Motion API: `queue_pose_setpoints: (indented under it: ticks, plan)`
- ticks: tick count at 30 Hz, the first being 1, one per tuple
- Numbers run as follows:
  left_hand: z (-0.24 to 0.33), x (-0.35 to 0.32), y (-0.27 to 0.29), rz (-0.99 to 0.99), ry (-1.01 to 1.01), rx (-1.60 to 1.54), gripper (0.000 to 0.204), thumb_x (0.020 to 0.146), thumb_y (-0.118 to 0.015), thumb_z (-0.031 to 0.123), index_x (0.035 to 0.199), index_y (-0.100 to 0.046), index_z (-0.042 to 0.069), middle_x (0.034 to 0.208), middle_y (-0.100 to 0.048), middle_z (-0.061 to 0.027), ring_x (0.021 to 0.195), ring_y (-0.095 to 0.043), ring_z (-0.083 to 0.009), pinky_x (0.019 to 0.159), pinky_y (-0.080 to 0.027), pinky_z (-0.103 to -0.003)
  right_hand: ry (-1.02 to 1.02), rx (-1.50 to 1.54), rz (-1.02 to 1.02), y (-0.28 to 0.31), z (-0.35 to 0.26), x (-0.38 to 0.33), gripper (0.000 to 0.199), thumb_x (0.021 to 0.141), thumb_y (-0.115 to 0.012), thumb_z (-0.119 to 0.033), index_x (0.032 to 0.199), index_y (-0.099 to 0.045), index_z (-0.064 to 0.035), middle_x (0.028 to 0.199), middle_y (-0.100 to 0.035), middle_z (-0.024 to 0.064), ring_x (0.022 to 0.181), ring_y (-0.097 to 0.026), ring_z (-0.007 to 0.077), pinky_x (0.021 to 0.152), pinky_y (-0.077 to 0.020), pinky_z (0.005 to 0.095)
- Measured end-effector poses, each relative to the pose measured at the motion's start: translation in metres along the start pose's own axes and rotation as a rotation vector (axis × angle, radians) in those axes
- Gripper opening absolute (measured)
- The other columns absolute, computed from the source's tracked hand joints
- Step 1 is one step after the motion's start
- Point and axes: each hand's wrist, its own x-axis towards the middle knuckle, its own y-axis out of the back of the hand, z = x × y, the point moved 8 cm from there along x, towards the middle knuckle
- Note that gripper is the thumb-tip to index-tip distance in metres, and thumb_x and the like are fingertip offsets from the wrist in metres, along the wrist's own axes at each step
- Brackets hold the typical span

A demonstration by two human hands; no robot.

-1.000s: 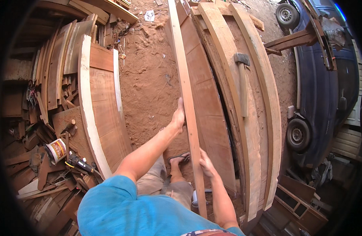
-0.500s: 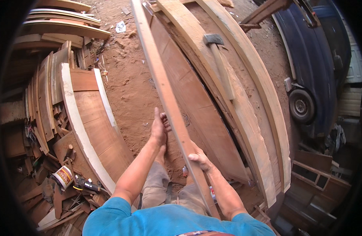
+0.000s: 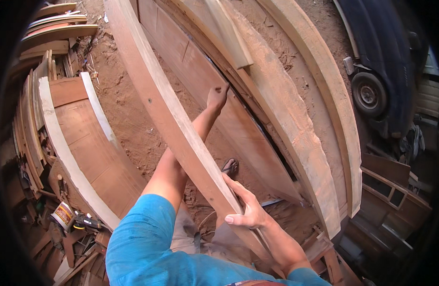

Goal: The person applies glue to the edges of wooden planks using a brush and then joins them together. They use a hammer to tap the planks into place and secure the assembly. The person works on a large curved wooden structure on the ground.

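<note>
A long, narrow wooden board slants across the middle, from the upper left down to my body. My right hand grips it near its lower end, thumb on the near face and fingers behind. Under the board my left arm reaches out beyond it. My left hand has curled fingers at the upper edge of a brown wooden panel; whether it grips that edge or something small is unclear. Farther off, a wooden tool handle rests on a thick rough plank.
Another curved-looking plank lies to the right, with a dark blue vehicle beyond it. At left are a panel with white edges, stacked boards, a labelled tub and wood scraps. A sandalled foot stands on reddish soil.
My left hand has left the board's side and reached under it to the brown panel. The board looks nearer and turned to show more of its edge. The axe's head has gone out of view.
</note>
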Motion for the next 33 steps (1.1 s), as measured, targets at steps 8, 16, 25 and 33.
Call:
queue_pose_setpoints:
  ticks: [8,16,25,33]
  plan:
    - [0.021,-0.030,-0.020,0.201,-0.203,0.020,0.046,0.104,-0.052,0.039,0.131,-0.062,0.004,0.121,-0.067,-0.0224,0.120,-0.063,-0.0363,0.103,-0.048,-0.044,0.040,-0.008,0.040,0.041,0.022,-0.023,0.108,0.069,-0.084,-0.039,0.158,-0.037,0.0001,0.125,-0.054,0.0157,0.116,-0.054,0.0257,0.106,-0.0386,0.0366]
    - [-0.025,-0.065,-0.057,0.065,-0.357,0.107,0.058,0.100,-0.044,0.022,0.158,-0.041,0.015,0.144,-0.051,-0.0182,0.133,-0.051,-0.0368,0.113,-0.040,-0.043,0.096,0.008,-0.033,0.032,0.019,-0.033,0.105,0.068,-0.086,-0.032,0.156,-0.040,0.0019,0.127,-0.054,0.0172,0.118,-0.054,0.0277,0.107,-0.0385,0.0390]
    - [-0.011,-0.094,-0.053,0.052,-0.494,0.229,0.061,0.096,-0.049,0.012,0.156,-0.045,0.016,0.144,-0.051,-0.0179,0.135,-0.050,-0.0343,0.112,-0.042,-0.040,0.157,-0.026,-0.020,0.019,0.022,-0.030,0.105,0.067,-0.085,-0.033,0.157,-0.040,-0.0009,0.127,-0.053,0.0179,0.121,-0.052,0.0299,0.108,-0.0375,0.0395]
    - [-0.032,-0.083,-0.052,-0.024,-0.347,0.003,0.055,0.094,-0.049,0.009,0.149,-0.049,0.014,0.134,-0.064,-0.0151,0.111,-0.068,-0.0331,0.099,-0.052,-0.042,0.199,-0.038,-0.015,0.011,0.027,-0.023,0.106,0.066,-0.084,-0.034,0.157,-0.041,-0.0010,0.131,-0.051,0.0194,0.121,-0.053,0.0311,0.107,-0.0382,0.0403]
